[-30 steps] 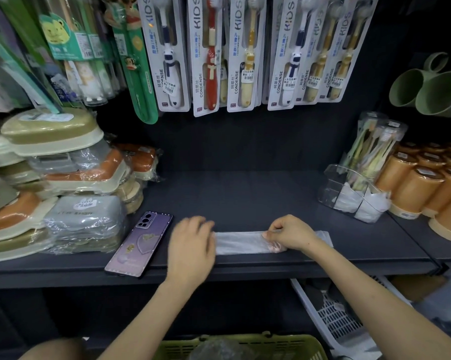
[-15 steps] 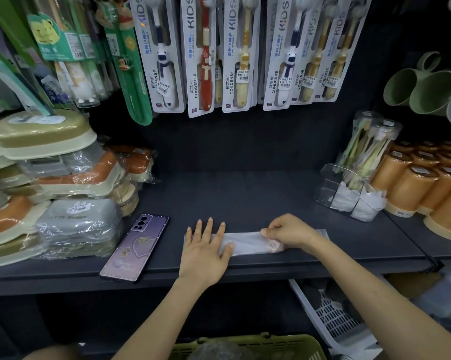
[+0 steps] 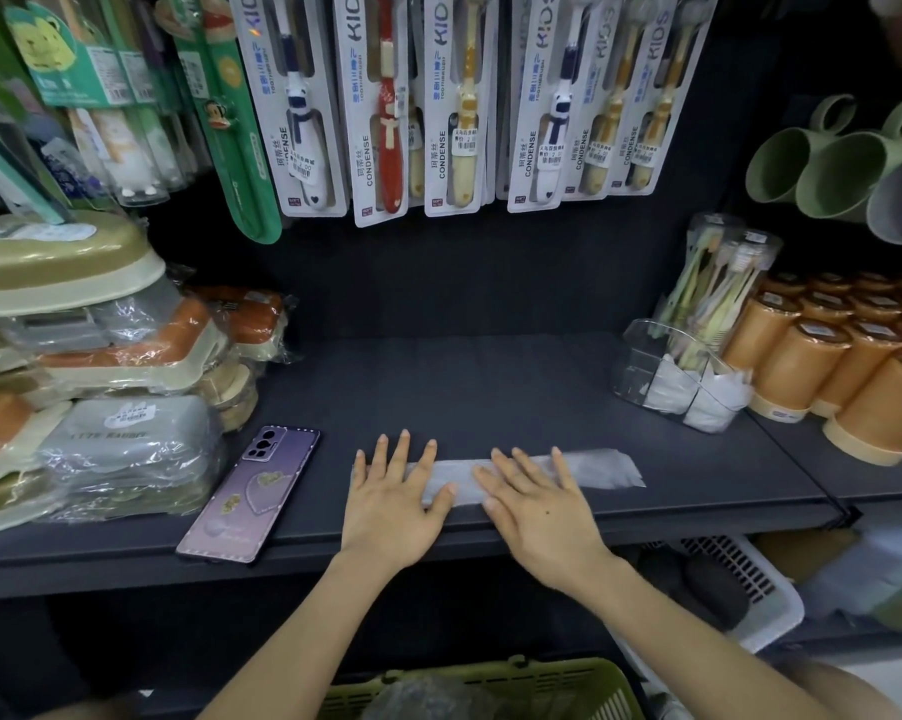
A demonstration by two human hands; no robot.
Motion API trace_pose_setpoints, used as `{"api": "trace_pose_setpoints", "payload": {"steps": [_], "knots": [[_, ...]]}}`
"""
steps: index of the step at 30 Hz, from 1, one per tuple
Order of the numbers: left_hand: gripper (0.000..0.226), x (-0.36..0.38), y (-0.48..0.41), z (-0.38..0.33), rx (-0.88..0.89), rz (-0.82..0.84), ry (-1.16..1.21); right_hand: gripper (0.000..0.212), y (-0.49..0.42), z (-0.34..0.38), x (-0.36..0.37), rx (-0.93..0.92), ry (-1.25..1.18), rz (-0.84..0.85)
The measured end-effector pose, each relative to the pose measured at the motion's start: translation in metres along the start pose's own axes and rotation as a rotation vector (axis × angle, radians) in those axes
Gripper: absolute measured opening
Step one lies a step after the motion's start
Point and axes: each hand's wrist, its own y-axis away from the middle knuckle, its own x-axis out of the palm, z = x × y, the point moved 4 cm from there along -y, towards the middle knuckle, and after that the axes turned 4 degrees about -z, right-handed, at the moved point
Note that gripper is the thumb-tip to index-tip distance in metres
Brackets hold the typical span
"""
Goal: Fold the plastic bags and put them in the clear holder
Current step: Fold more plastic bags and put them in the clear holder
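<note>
Shelf: dark grey store shelf [image 3: 490, 387], with kids' toothbrush packs [image 3: 386, 106] hanging on the back wall above it. That's what my feed is looking down at.
Bag: the plastic bag [image 3: 602, 469] is folded into a long thin strip, milky see-through and a bit crinkly. It lies flat along the near edge of the shelf, running left to right. The right end pokes out past the hands and is cut at a slant.
Left hand: left hand [image 3: 392, 504] is flat on the left end of the strip, fingers straight and spread, gripping nothing.
Right hand: right hand [image 3: 540, 511] is pressed flat on the middle of the strip, fingers out wide too, just beside the left one.
Holder: clear holder [image 3: 641, 356] sits at the far right of the shelf, well apart from the strip, with white plastic bundles [image 3: 714, 402] in it.
Other stuff: purple phone [image 3: 251, 493] lies face down just left of the left hand, and orange cups [image 3: 828, 376] stand right of the holder.
</note>
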Motion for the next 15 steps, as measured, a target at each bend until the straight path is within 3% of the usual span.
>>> {"api": "trace_pose_setpoints", "payload": {"steps": [2,5,7,12,15], "knots": [[0.071,0.001,-0.001,0.001,0.007,-0.009,-0.015,0.075,0.012,-0.028,-0.005,0.096,-0.012,0.074],[0.092,0.002,-0.002,0.001,0.011,-0.019,-0.011,0.109,0.027,-0.070,-0.011,0.234,-0.033,0.196],[0.095,0.002,-0.001,0.000,0.011,-0.021,-0.009,0.120,0.025,-0.075,-0.020,0.271,-0.074,0.227],[0.096,0.000,-0.001,0.000,0.006,-0.031,0.019,0.068,-0.019,-0.005,-0.033,0.139,-0.077,-0.039],[0.096,0.001,0.000,0.000,0.005,-0.022,0.004,0.081,-0.032,0.024,-0.015,0.048,-0.123,0.165]]}}
